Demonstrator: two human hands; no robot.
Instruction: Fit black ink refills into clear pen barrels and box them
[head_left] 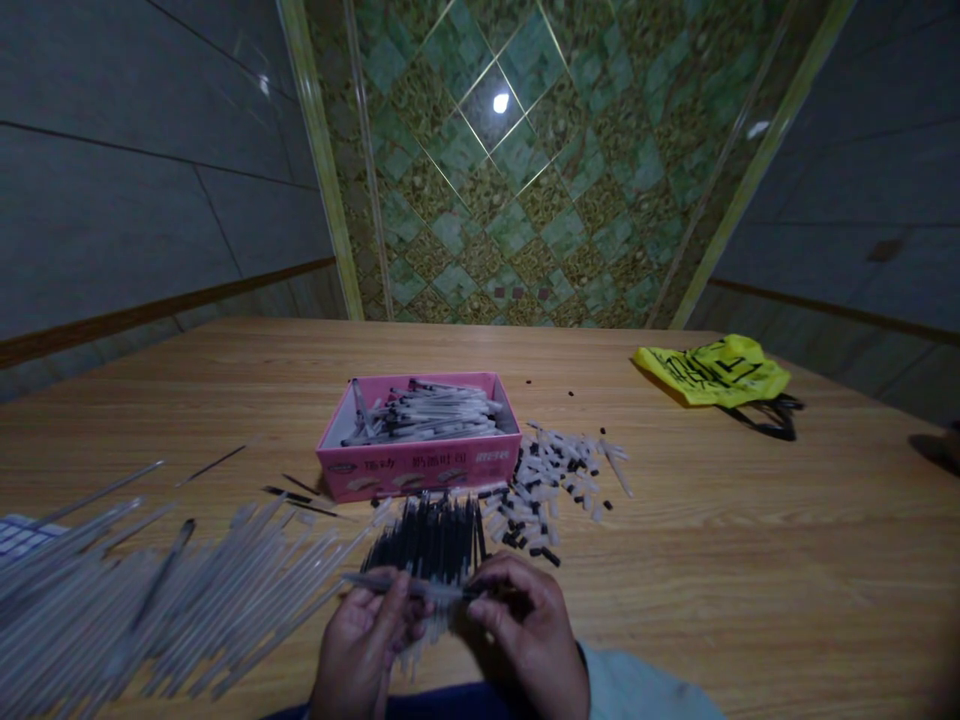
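A pen with a translucent barrel (427,588) lies crosswise between my two hands. My left hand (367,635) grips it near its left end, thumb on top. The fingers of my right hand (525,620) are pinched at its dark right end; the exact part there is partly hidden. Just beyond my hands lies a dense row of black ink refills (431,540), with pale ends showing below the pen. Small clear and black caps and plugs (547,470) are scattered to the right of the refills.
Behind the refills stands a pink box (420,468) filled with pens (442,410). Many clear tubes (225,600) spread over the left of the wooden table (712,560). A yellow bag (712,370) with black straps lies at the back right. A tiled wall (517,230) rises beyond.
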